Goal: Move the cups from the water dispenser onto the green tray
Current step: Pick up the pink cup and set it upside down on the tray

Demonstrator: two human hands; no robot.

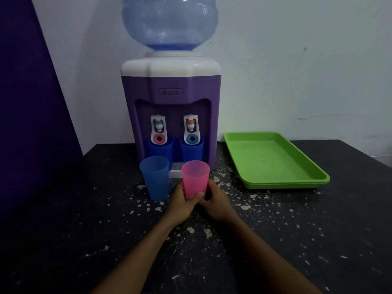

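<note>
Pink cup [195, 178] held by both hands, unlabelled.

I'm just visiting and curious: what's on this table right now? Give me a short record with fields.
dispenser: purple water dispenser with a blue bottle on top, against the wall
cups under taps: two dark blue cups, one under each tap
cups in front: light blue cup standing on the table; pink cup beside it
hands: left hand and right hand both wrapped around the pink cup's base
tray: green tray to the right of the dispenser, no cups on it
table: dark speckled table
</note>
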